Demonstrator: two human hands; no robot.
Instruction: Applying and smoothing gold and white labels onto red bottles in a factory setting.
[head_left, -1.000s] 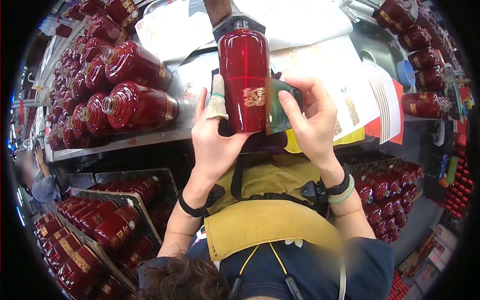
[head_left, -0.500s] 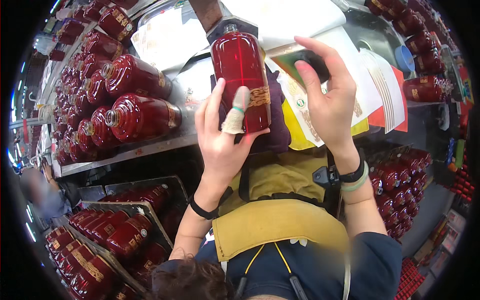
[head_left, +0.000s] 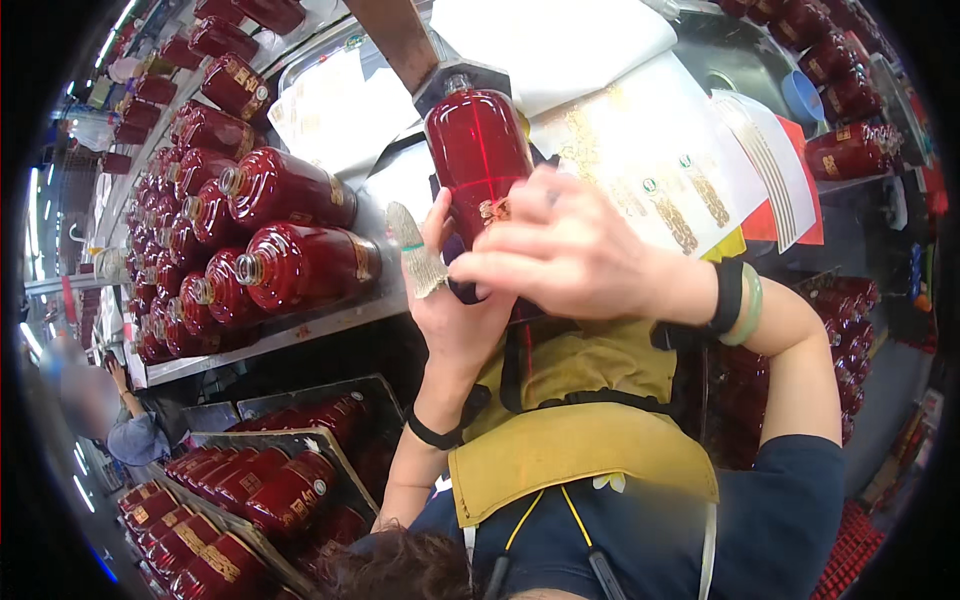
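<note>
Red bottle point(head_left: 475, 135): lies on its side at the near part of the bench point(head_left: 390, 289), mouth pointing far, against the dark bracket point(head_left: 433, 92).
Weight and surface: probably fairly heavy, stiff and slick, breakable if glass; the round wall may roll.
Best hold: likely both sides of the body, clear of the gold motif point(head_left: 493, 211).
Left hand point(head_left: 455, 325): at the bottle's near left, fingers spread; thumb hidden, so I cannot tell whether it grips.
Right hand point(head_left: 575, 250): across the near right portion, fingers curled and blurred; cannot tell whether they hold anything.
Patterned sheets point(head_left: 640, 130): right of the bottle.
</note>
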